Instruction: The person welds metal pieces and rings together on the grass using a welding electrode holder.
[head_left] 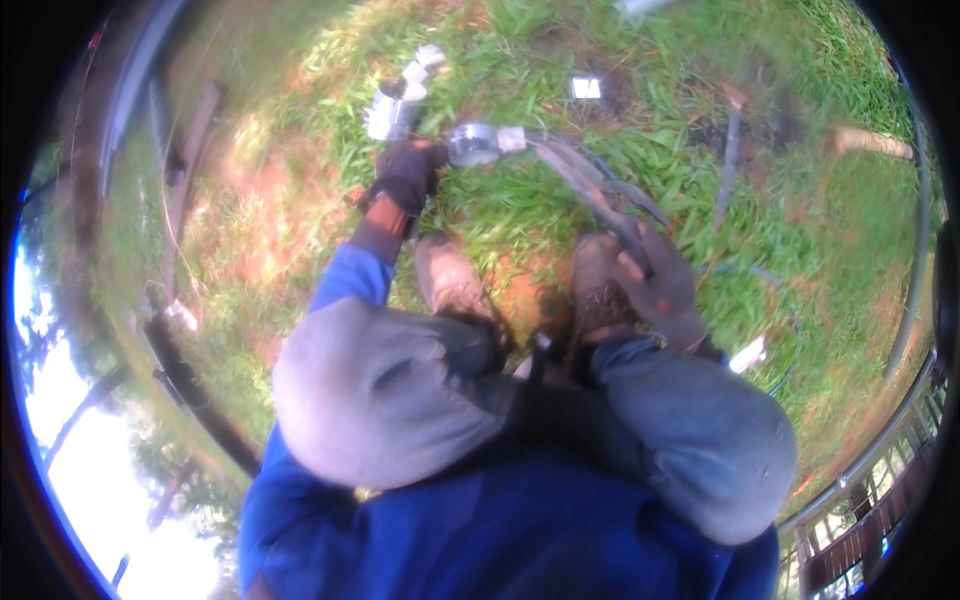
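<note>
My left hand [405, 172], in a dark glove, reaches forward over the grass. Its closed fingers meet the near end of a short, shiny silver cylinder-like metal piece [474, 144]. At that piece's right end a small pale square part [511, 139] sits close to the tip of a long dark tool. This tool [590, 188] has two slim arms, like large shears or tongs; blur hides its exact kind. My gloved right hand [658, 285] is closed around its near end, beside my right boot. Another silver cylinder-like piece [392, 112] lies just beyond my left hand.
Small white pieces [424, 62] lie beyond the silver piece. A white square [586, 88] rests on the grass ahead. To the right are a hammer-like tool [732, 150] and a wooden round [872, 142]. Long dark bars [190, 190] lie at left. My boots [452, 285] stand between.
</note>
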